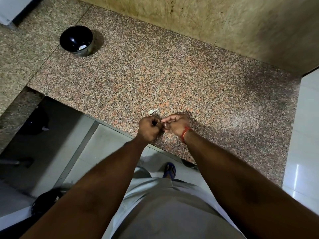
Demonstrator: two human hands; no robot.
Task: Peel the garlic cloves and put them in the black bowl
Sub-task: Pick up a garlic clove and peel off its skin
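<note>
Right at the near edge of the speckled granite surface (172,75), both hands meet. The left hand (149,128) has its fingers curled tight into a fist-like grip, and the right hand (176,125) has its fingers bent inward, tips pinched toward the left hand's knuckles. Between the 2 hands sits a tiny pale sliver, the garlic clove (162,124), so small and so covered that how much skin is on it cannot be told. A red thread band (185,134) circles the right wrist. Just beyond the hands, farther from the edge, lies 1 scrap of white garlic peel (152,111), apart from both hands. Well away from the hands, far up and to the left on the same surface, stands the black bowl (76,40), upright, with 1 pale peeled clove (82,47) lying inside near its closest wall. A yellowish stone wall (189,16) rises behind the surface.
</note>
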